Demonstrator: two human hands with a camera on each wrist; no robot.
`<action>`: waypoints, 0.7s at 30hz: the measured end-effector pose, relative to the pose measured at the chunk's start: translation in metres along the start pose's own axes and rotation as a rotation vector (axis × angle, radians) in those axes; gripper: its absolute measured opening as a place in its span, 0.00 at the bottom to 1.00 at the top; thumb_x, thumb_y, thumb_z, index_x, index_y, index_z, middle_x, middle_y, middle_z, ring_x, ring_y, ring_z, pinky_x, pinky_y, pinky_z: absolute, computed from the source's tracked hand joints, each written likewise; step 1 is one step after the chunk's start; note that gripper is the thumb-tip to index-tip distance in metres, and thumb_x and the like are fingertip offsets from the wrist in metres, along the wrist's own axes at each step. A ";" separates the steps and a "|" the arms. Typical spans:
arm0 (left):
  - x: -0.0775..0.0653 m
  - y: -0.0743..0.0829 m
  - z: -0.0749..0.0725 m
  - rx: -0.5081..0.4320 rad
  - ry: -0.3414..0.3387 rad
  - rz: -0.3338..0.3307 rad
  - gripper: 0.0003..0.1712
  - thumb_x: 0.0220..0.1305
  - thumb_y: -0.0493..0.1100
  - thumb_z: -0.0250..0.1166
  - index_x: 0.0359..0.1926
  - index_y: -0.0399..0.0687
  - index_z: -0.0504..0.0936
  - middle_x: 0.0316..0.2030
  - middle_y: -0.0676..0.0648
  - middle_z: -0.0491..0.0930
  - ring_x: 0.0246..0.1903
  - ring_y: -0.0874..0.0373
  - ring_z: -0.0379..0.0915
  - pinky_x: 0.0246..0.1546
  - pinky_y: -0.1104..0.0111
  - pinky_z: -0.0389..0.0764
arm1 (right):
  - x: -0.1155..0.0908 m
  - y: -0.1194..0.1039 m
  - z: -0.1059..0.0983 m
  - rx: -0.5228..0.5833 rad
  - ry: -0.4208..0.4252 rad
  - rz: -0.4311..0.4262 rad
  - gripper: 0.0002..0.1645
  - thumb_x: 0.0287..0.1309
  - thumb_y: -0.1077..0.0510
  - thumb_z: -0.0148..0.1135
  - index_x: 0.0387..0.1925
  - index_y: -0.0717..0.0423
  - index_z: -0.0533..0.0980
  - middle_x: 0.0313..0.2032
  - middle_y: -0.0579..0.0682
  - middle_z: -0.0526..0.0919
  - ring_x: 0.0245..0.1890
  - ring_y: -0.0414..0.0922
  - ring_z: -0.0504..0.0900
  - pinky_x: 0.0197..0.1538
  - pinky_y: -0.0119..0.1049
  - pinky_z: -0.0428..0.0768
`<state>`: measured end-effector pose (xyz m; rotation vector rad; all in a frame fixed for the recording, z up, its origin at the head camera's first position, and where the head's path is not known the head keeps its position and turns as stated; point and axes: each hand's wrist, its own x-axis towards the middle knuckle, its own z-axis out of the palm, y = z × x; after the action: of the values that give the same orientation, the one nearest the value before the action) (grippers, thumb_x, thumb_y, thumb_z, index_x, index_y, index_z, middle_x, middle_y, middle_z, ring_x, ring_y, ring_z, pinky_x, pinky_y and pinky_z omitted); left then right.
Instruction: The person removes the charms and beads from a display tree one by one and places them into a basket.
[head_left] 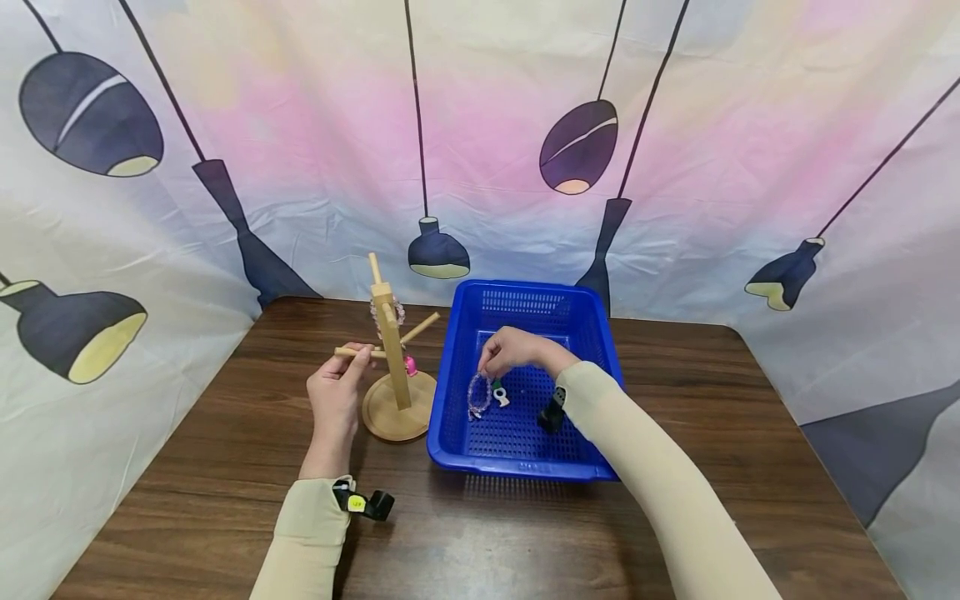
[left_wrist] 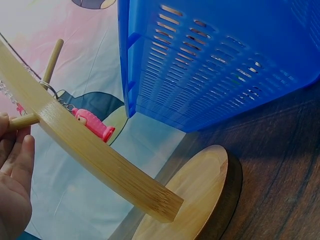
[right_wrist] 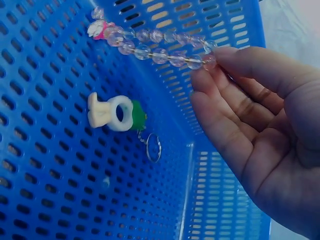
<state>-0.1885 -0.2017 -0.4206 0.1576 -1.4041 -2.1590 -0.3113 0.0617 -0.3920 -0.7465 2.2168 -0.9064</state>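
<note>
My left hand (head_left: 333,396) grips a side peg of a wooden peg stand (head_left: 394,358), with thumb and fingers around the peg. On that stand hang a beaded bracelet (head_left: 400,313) and a pink figure keychain (left_wrist: 92,125). Inside the blue basket, my right hand (head_left: 516,350) pinches a clear, pinkish bead bracelet (right_wrist: 160,55) between thumb and fingertips. The bracelet dangles as a loop, with a pink-and-white charm (right_wrist: 100,31) at its far end. Below it on the basket floor lies a white and green figure keychain (right_wrist: 101,111) with a metal ring (right_wrist: 154,148).
The blue perforated basket (head_left: 442,375) stands just right of the stand's round base (head_left: 386,421) on a brown wooden table (head_left: 712,433). A tiny pale bit (right_wrist: 106,181) lies on the basket floor. Behind the table hangs a cloth (head_left: 495,192) printed with lamps.
</note>
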 end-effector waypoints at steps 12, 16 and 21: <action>-0.001 0.000 0.000 -0.021 0.004 0.025 0.12 0.67 0.27 0.66 0.31 0.45 0.89 0.26 0.57 0.88 0.27 0.69 0.83 0.33 0.79 0.87 | 0.008 0.012 0.002 -0.010 0.055 0.023 0.12 0.68 0.66 0.58 0.46 0.66 0.85 0.47 0.60 0.89 0.43 0.45 0.88 0.54 0.39 0.89; -0.001 0.001 0.000 -0.021 0.005 0.013 0.11 0.67 0.28 0.65 0.31 0.44 0.89 0.27 0.56 0.88 0.27 0.69 0.84 0.33 0.79 0.87 | 0.011 0.015 0.003 -0.033 0.060 0.031 0.12 0.67 0.66 0.58 0.46 0.65 0.85 0.48 0.60 0.89 0.45 0.47 0.89 0.54 0.38 0.89; -0.001 0.002 0.001 -0.008 0.005 -0.011 0.14 0.67 0.28 0.65 0.29 0.49 0.88 0.27 0.57 0.89 0.27 0.69 0.84 0.33 0.79 0.87 | 0.014 0.016 0.005 -0.045 0.060 0.052 0.12 0.67 0.66 0.59 0.46 0.64 0.85 0.48 0.59 0.89 0.46 0.47 0.89 0.53 0.38 0.89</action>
<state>-0.1865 -0.2012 -0.4185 0.1680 -1.3949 -2.1717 -0.3210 0.0597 -0.4112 -0.6877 2.3048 -0.8668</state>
